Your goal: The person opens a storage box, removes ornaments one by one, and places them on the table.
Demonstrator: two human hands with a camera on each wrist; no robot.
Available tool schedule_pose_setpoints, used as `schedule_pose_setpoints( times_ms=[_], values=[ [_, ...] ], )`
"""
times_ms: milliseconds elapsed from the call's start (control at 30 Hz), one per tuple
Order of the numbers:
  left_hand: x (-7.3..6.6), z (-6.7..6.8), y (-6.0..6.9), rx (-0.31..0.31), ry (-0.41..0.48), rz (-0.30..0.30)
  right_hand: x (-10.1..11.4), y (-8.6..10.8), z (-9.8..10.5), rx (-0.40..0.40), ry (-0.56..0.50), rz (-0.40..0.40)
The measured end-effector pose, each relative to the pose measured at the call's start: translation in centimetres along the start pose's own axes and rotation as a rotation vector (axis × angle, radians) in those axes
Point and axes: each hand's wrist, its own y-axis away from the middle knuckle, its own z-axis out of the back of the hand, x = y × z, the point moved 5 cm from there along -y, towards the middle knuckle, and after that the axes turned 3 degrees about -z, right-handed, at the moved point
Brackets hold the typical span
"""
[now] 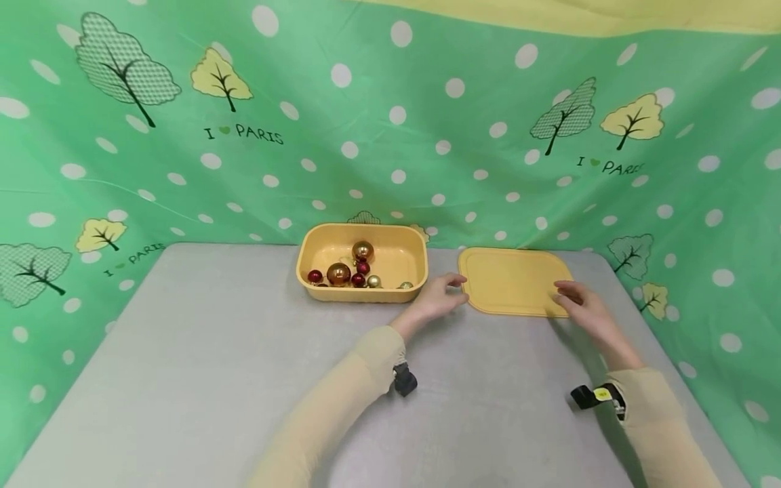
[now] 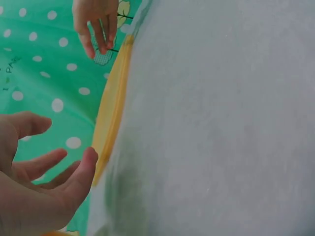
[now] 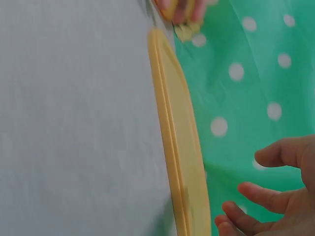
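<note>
a green curtain (image 1: pixel 421 169) with white spots, trees and the words "i love paris", the love drawn as a heart, hangs behind the yellow box. the grey counter (image 1: pixel 213 373) spreads under the box and out to both sides of it. my beige sleeves come in from the near side: the left sleeve (image 1: pixel 342 400) in front of the box, the right sleeve (image 1: pixel 662 427) well off to its right.

the yellow box (image 1: pixel 366 295) itself stands at the back of the counter, uncovered. the yellow lid (image 1: pixel 512 281) lies on the counter just to the right of the box, a little apart from it. of my hands, the left hand (image 1: pixel 436 297) is just right of the box, between it and the lid, its thumb and fingers wide and bent at the lid's near end. my right hand (image 1: pixel 586 308) is well to the right of the box, at the lid's far end, also wide, thumb apart from the fingers. i cannot tell whether either touches the lid.

black wrist cameras (image 1: pixel 405 379) sit on my arms, nearer me than the box. inside the box, two bronze balls (image 1: pixel 338 274) lie among smaller dark red balls (image 1: pixel 314 276) and pale gold balls (image 1: pixel 374 280).
</note>
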Motion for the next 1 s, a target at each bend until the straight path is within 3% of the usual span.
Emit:
schedule_pose_setpoints(
  times_ms=[167, 433, 600, 800, 1000],
  values=[
    [-0.9, 1.4, 1.0, 0.059, -0.005, -0.047, 1.7, 0.0, -2.2, 0.044, -0.007, 0.040],
    [-1.2, 4.1, 2.7, 0.102, 0.047, -0.138, 4.7, 0.2, -5.8, 0.124, -0.041, 0.146],
    [-1.0, 6.2, 4.4, 0.113, 0.092, -0.153, 5.4, 0.1, -7.2, 0.164, -0.057, 0.184],
    [-0.2, 10.2, 7.0, 0.053, 0.051, -0.152, 5.5, 0.4, -7.4, 0.167, -0.066, 0.189],
    [1.7, 15.6, 9.2, -0.088, 0.025, -0.112, 5.7, 0.5, -7.3, 0.168, -0.067, 0.187]
  ],
)
